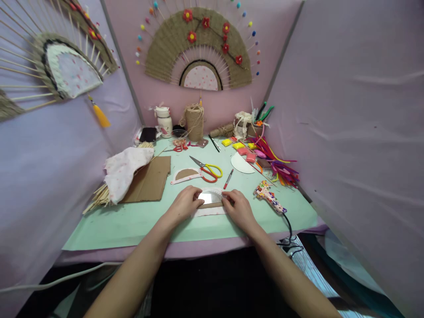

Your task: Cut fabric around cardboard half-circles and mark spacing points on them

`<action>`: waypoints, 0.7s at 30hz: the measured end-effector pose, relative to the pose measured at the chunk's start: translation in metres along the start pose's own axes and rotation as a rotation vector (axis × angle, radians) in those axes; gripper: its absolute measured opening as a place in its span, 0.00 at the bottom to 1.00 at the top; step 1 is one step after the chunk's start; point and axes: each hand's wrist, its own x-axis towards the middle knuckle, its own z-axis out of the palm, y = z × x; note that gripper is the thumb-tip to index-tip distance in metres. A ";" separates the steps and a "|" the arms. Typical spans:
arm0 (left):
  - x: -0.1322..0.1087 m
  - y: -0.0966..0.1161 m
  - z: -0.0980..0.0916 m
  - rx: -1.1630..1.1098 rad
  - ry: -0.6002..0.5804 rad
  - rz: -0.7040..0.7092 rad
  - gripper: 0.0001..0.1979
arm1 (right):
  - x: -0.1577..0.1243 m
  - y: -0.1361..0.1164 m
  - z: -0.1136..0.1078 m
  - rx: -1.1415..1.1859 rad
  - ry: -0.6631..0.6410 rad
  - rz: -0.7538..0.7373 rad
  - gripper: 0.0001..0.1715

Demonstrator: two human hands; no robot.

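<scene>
Between left hand (pixel 185 204), right hand (pixel 239 208): shiny half-disc (pixel 210 197), any lettering unreadable.

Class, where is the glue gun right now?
In the head view, the glue gun lies on the right of the green tabletop, nearer the person than the bundle of pipe cleaners, its black cord running over the front edge.

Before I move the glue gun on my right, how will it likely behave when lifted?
The glue gun should feel stiff, given its solid-looking body. Its black cord trails off the front of the table, so it may tug.
</scene>
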 end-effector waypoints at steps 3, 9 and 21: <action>0.000 0.001 -0.001 -0.007 -0.003 0.001 0.11 | 0.000 0.000 0.000 0.005 0.000 -0.001 0.12; 0.000 0.001 0.000 -0.027 0.017 0.002 0.11 | 0.000 0.000 0.000 0.024 0.012 -0.009 0.13; 0.000 0.000 0.002 -0.172 -0.032 -0.017 0.13 | 0.005 -0.001 -0.003 0.156 0.007 0.022 0.14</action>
